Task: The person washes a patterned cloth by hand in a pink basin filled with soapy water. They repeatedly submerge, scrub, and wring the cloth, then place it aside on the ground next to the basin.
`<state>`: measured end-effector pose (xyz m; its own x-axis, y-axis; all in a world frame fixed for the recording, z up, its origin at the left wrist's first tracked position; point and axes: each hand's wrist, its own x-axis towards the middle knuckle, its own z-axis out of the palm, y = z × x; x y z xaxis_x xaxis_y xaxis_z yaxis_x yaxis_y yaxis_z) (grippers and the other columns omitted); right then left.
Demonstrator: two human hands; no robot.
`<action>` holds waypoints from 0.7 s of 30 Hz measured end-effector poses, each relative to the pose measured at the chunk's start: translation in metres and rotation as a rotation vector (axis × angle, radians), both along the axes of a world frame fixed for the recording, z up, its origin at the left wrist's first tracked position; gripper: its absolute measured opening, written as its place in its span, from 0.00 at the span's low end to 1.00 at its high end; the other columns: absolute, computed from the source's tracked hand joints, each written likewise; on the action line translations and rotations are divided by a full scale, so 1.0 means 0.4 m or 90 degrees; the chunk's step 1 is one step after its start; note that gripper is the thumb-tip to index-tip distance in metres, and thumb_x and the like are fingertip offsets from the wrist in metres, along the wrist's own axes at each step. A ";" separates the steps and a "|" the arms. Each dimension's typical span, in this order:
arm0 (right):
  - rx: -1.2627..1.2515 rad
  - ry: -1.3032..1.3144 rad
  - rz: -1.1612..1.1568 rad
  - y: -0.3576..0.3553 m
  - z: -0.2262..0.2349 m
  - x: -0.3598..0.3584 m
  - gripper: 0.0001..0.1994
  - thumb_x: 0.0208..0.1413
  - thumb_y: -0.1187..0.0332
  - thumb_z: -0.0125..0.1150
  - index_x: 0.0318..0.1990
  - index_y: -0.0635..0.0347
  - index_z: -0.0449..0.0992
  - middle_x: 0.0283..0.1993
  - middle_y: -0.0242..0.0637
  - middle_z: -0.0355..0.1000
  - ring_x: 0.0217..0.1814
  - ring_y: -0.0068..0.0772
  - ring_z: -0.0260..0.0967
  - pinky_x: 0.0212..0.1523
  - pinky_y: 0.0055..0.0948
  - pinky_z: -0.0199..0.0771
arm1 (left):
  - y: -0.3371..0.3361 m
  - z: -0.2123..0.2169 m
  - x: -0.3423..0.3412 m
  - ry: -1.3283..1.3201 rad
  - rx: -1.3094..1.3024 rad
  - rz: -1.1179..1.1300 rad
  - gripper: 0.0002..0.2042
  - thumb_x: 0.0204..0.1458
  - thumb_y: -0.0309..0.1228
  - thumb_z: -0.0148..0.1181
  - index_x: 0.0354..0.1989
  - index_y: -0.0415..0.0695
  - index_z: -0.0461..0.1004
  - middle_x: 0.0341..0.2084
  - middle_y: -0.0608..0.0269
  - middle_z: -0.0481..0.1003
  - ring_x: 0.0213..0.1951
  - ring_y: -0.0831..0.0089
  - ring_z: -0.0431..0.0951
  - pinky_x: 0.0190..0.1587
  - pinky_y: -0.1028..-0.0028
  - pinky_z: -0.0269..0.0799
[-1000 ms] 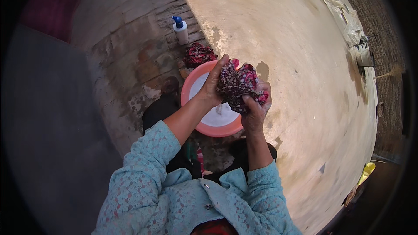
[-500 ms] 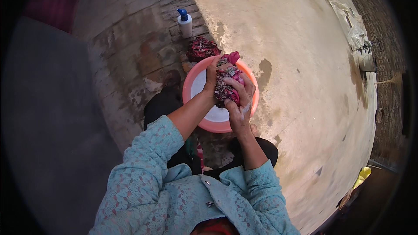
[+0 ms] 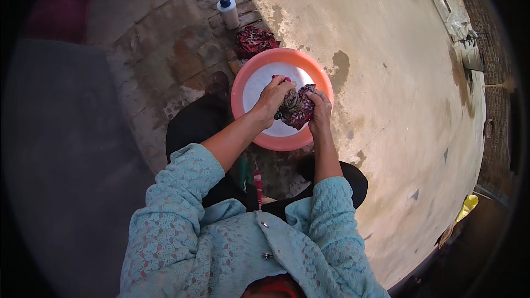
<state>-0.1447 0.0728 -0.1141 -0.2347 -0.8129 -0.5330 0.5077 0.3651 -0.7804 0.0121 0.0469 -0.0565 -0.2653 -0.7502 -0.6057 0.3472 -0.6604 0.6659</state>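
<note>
Between my two hands is a bunched, wet-looking patterned cloth (image 3: 296, 108) in dark red, pink and grey. My left hand (image 3: 271, 99) is closed on its left side, with a bit of pink showing at the fingertips. On the right side, my right hand (image 3: 320, 111) grips the cloth with the thumb on top. Both hands are over a round orange-pink basin (image 3: 243, 72), which holds whitish, sudsy water (image 3: 265, 80). Whether the cloth's underside touches the water is hidden.
Just beyond the basin lies another crumpled dark red patterned cloth (image 3: 255, 41). Behind it stands a white pump bottle (image 3: 228, 15) with a blue top. Brick paving (image 3: 182, 49) lies to the left, pale concrete (image 3: 397, 110) to the right. My bent knees flank the basin's near side.
My hands have drawn apart and lowered. The cloth, earlier squeezed in a compact bundle between both palms, now spreads between them. The basin and bottle sit a little higher in view.
</note>
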 end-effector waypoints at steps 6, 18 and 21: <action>0.240 0.334 0.028 0.003 -0.144 -0.044 0.25 0.41 0.74 0.57 0.52 0.56 0.65 0.50 0.40 0.63 0.46 0.34 0.64 0.41 0.34 0.66 | -0.041 0.109 0.061 -0.104 0.032 0.020 0.22 0.51 0.43 0.54 0.53 0.48 0.63 0.51 0.62 0.65 0.53 0.66 0.62 0.45 0.62 0.65; 0.252 0.776 0.361 0.008 -0.294 0.074 0.48 0.27 0.48 0.74 0.63 0.41 0.58 0.66 0.58 0.44 0.66 0.61 0.46 0.63 0.47 0.51 | -0.073 0.215 0.122 -0.057 -0.038 0.168 0.15 0.54 0.31 0.51 0.50 0.41 0.64 0.46 0.58 0.70 0.49 0.70 0.69 0.49 0.70 0.65; 0.122 0.856 0.481 0.056 -0.355 0.129 0.38 0.31 0.61 0.74 0.57 0.44 0.66 0.64 0.55 0.52 0.62 0.58 0.54 0.59 0.46 0.58 | -0.072 0.230 0.139 -0.053 -0.040 0.193 0.15 0.55 0.30 0.50 0.49 0.40 0.64 0.46 0.57 0.70 0.48 0.70 0.69 0.49 0.69 0.65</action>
<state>-0.0932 0.0952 -0.2562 -0.1896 -0.9055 -0.3796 -0.8444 0.3476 -0.4076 0.0675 0.0181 0.0355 0.0251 -0.8240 -0.5660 0.4639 -0.4920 0.7367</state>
